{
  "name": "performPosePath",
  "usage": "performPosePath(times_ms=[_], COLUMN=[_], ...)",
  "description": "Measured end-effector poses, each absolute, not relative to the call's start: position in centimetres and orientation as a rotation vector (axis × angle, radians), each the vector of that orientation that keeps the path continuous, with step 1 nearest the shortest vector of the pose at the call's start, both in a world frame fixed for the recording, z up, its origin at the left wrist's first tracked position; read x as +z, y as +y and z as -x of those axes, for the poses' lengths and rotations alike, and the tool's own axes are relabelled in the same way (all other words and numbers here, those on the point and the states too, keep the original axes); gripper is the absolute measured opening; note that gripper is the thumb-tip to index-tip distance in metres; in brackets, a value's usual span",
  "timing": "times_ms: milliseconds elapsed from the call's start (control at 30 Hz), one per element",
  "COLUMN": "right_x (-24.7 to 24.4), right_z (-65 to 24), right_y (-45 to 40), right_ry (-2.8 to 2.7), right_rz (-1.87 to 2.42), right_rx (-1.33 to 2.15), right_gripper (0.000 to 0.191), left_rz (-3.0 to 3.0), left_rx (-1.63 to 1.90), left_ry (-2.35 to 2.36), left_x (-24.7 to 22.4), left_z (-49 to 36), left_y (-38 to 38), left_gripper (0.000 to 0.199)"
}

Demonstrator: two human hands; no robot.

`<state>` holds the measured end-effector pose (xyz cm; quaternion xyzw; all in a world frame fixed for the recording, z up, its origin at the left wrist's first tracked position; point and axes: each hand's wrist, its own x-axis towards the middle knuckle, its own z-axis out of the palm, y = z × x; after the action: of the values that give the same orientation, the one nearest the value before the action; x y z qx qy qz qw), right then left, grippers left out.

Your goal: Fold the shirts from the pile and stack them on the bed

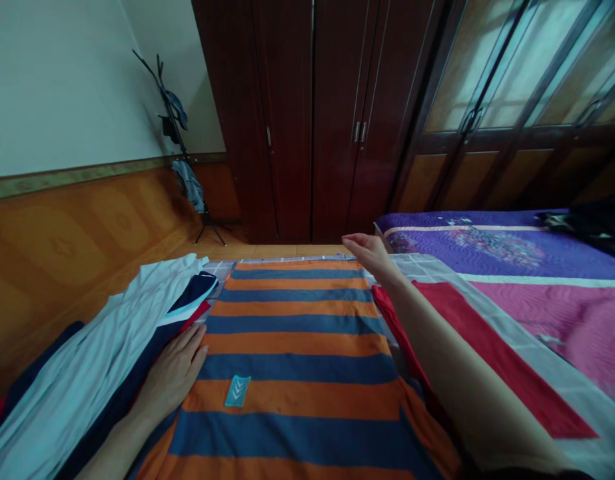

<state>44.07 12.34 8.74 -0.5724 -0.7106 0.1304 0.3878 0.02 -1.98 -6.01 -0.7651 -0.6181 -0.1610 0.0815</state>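
A shirt with orange and blue stripes (297, 368) lies spread out before me, a small light-blue patch on its left side. My left hand (174, 363) rests flat along the shirt's left edge, fingers stretched out. Over the far right corner of the shirt is my right hand (370, 255), its fingers extended to the left and close together; no cloth shows in it. Left of the shirt is a pile with a white garment (107, 353) over a navy one (194, 291). A red cloth (487, 353) lies to the right, partly behind my right forearm.
The garments lie on a grey checked cover (517, 340). Beyond it on the right is a bed with a purple and pink cover (437, 243), a dark item (594, 223) on it. A coat rack (174, 123) stands back left, beside a dark red wardrobe (332, 120).
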Motion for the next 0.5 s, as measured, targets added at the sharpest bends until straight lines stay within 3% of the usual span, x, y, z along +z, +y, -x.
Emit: performPosePath(times_ms=[133,333,500], right_x=[7.5,4.4,3.1], right_z=[-43.1,-45.1,-47.5], right_y=[8.2,-3.9,-13.0], right_ry=[-2.036,-2.301,-2.212], right_rz=[1.528,1.612,1.749], right_rx=[0.360,0.410,0.109], right_gripper=[0.028,0.025,0.032], left_rz=[2.320,2.359,2.336], left_rx=[-0.491,-0.420,-0.395], left_ry=[-1.806,-1.698,-1.698], left_x=[-6.4,-6.6,-6.6], left_z=[0.4,0.6,0.7], left_y=[-1.9,-1.6,-1.5], left_gripper=[0.052,0.050,0.052])
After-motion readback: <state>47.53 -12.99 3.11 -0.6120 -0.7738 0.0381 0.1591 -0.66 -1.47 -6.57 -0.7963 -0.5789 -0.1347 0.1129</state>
